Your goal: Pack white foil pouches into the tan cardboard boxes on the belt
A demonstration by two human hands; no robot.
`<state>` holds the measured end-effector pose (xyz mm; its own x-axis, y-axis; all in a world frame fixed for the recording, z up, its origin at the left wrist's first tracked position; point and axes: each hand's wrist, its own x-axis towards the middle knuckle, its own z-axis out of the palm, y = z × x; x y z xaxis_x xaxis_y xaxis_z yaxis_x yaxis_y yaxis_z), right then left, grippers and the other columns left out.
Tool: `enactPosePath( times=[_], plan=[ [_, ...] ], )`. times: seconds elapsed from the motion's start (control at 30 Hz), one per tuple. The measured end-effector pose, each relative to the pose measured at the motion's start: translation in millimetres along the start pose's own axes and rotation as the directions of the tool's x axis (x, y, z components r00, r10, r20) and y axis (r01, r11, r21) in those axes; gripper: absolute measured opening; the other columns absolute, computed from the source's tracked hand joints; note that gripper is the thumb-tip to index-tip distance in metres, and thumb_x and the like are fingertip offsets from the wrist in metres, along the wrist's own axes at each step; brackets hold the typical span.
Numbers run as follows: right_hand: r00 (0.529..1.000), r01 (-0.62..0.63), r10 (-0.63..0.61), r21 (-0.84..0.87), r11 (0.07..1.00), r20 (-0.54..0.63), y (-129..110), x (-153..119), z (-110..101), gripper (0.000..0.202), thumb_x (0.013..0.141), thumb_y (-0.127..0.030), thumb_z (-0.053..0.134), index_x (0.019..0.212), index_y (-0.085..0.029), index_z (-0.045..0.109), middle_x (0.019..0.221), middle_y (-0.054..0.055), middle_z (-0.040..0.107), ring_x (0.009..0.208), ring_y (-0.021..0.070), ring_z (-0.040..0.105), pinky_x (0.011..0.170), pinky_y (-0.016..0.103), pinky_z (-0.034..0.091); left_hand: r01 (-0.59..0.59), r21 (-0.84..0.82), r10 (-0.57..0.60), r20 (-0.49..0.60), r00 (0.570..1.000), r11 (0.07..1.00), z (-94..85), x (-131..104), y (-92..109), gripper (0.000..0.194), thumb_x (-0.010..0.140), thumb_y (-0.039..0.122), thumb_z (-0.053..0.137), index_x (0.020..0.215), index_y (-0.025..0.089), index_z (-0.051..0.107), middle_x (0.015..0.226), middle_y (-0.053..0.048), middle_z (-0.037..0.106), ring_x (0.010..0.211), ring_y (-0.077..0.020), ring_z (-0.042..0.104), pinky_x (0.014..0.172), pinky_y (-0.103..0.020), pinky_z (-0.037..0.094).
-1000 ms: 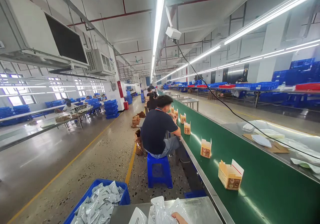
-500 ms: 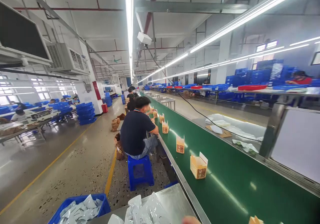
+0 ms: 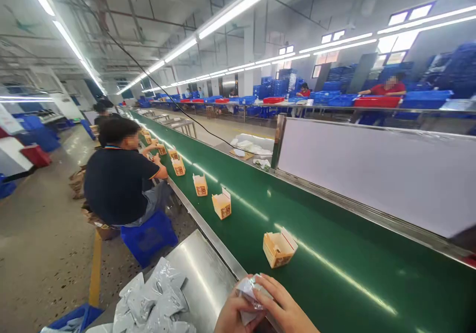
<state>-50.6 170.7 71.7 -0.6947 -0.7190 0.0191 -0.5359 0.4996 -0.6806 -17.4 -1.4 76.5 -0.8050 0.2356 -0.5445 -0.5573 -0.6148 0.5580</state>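
Small clear crinkled plastic pouch [image 3: 250, 293] sits at the bottom edge of the view, held between both hands right over the steel rim where the metal side table [image 3: 201, 278] meets the green conveyor belt [image 3: 334, 253]. Left hand [image 3: 232, 315] wraps it from below, fingers curled shut on the pouch. Right hand [image 3: 284, 305] pinches it from the belt side, fingers spread over its top. Pouch is crumpled, so I can't tell its long axis or which way it points.

Nearest item: open tan cardboard carton [image 3: 278, 247] lying on the belt just beyond the hands, flaps up, opening facing up-right. Bare belt all around it and to the right. Two more tan cartons [image 3: 221, 205] and [image 3: 201, 184] stand further up the belt, well apart, and smaller ones carry on past them.

Left of the hands, pile of grey plastic pouches [image 3: 152, 298] on the steel table; bare steel between pile and hands. Blue plastic crate [image 3: 72, 317] below the table corner.

Far side of belt bounded by a metal rail and white panel [image 3: 372, 169]. A seated person in a dark shirt [image 3: 115, 179] on a blue stool [image 3: 148, 236] works the belt upstream. Long factory hall, speckled concrete floor, strip lights overhead.
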Motion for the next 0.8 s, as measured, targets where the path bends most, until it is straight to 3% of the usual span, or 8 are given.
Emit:
enactPosePath(
  times=[0.13, 0.27, 0.37, 0.43, 0.57, 0.6, 0.67, 0.8],
  plan=[
    [0.999, -0.018, 0.012, -0.124, 0.992, -0.047, 3.1, -22.9, -6.3, 0.047, 0.088, -0.025, 0.037, 0.135, -0.023, 0.039, 0.142, 0.007, 0.022, 0.129, 0.0162, 0.03, 0.106, 0.03, 0.034, 0.139, -0.379, -0.122, 0.067, 0.99, 0.915, 17.9, 9.8, -10.6, 0.025, 0.05, 0.005, 0.048, 0.069, 0.013, 0.062, 0.073, -0.004, 0.064, 0.075, -0.0146, 0.058, 0.078, -0.029, 0.045],
    [0.98, -0.186, 0.192, 0.107, 0.977, -0.051, -4.8, -37.4, -29.6, 0.051, 0.081, -0.023, 0.051, 0.131, -0.027, 0.043, 0.134, 0.005, 0.037, 0.114, 0.0145, 0.048, 0.096, 0.026, 0.045, 0.237, -0.127, -0.205, 0.225, 0.953, 0.963, 28.5, 8.8, -3.8, 0.034, 0.051, 0.01, 0.053, 0.084, 0.01, 0.063, 0.082, -0.008, 0.065, 0.079, -0.0182, 0.059, 0.071, -0.027, 0.043],
    [0.928, -0.258, 0.318, 0.281, 0.924, -0.193, -5.5, -46.1, -53.2, 0.035, 0.077, -0.022, 0.054, 0.112, -0.023, 0.057, 0.122, 0.003, 0.049, 0.097, 0.0112, 0.056, 0.077, 0.019, 0.053, 0.201, 0.168, -0.26, 0.514, 0.817, 0.965, 29.4, 19.5, 12.7, 0.064, 0.051, 0.016, 0.066, 0.113, 0.015, 0.053, 0.105, -0.011, 0.06, 0.094, -0.0249, 0.058, 0.071, -0.028, 0.043],
    [0.822, -0.232, 0.323, 0.243, 0.942, -0.469, 1.9, -48.2, -66.6, 0.02, 0.078, -0.026, 0.055, 0.095, -0.019, 0.064, 0.114, 0.004, 0.053, 0.09, 0.0095, 0.058, 0.072, 0.016, 0.054, 0.153, 0.322, -0.311, 0.527, 0.791, 0.934, 27.5, 39.1, 19.2, 0.085, 0.052, 0.027, 0.074, 0.128, 0.02, 0.037, 0.117, -0.014, 0.052, 0.104, -0.0296, 0.054, 0.08, -0.035, 0.043],
    [0.459, -0.407, 0.111, -0.098, 0.908, -0.882, 31.9, -39.4, -73.2, 0.019, 0.08, -0.029, 0.054, 0.09, -0.018, 0.065, 0.101, 0.004, 0.053, 0.068, 0.0041, 0.056, 0.062, 0.014, 0.052, -0.053, 0.633, 0.045, 0.029, 0.999, 0.772, 25.9, 99.0, 1.2, 0.109, 0.045, 0.033, 0.079, 0.133, 0.012, 0.017, 0.132, -0.023, 0.032, 0.122, -0.0322, 0.038, 0.098, -0.041, 0.034],
    [0.461, -0.466, 0.064, -0.179, 0.867, -0.885, 40.2, -35.5, -70.1, 0.019, 0.082, -0.028, 0.051, 0.091, -0.018, 0.065, 0.1, 0.004, 0.053, 0.067, 0.0041, 0.055, 0.06, 0.014, 0.051, -0.127, 0.721, 0.175, 0.008, 0.985, 0.682, 27.6, 114.1, -8.2, 0.116, 0.041, 0.028, 0.08, 0.135, 0.012, 0.013, 0.137, -0.022, 0.025, 0.128, -0.0312, 0.029, 0.104, -0.04, 0.028],
    [0.587, -0.543, 0.099, -0.3, 0.784, -0.803, 55.1, -28.5, -60.3, 0.025, 0.085, -0.023, 0.042, 0.093, -0.02, 0.065, 0.103, 0.005, 0.054, 0.068, 0.0068, 0.056, 0.059, 0.017, 0.049, -0.272, 0.827, 0.352, 0.097, 0.931, 0.492, 34.4, 139.6, -27.8, 0.126, 0.035, 0.022, 0.081, 0.137, 0.014, 0.008, 0.142, -0.019, 0.015, 0.134, -0.0286, 0.016, 0.11, -0.038, 0.018],
    [0.819, -0.565, 0.437, -0.387, 0.728, -0.372, 74.1, -25.6, -42.1, 0.039, 0.078, -0.006, 0.037, 0.103, -0.021, 0.064, 0.112, 0.007, 0.052, 0.089, 0.0167, 0.057, 0.079, 0.028, 0.05, -0.388, 0.862, 0.313, 0.289, 0.905, 0.325, 53.0, 165.7, -56.5, 0.108, 0.04, 0.026, 0.079, 0.132, 0.014, 0.024, 0.136, -0.016, 0.03, 0.126, -0.0282, 0.032, 0.107, -0.036, 0.027]
  ],
)
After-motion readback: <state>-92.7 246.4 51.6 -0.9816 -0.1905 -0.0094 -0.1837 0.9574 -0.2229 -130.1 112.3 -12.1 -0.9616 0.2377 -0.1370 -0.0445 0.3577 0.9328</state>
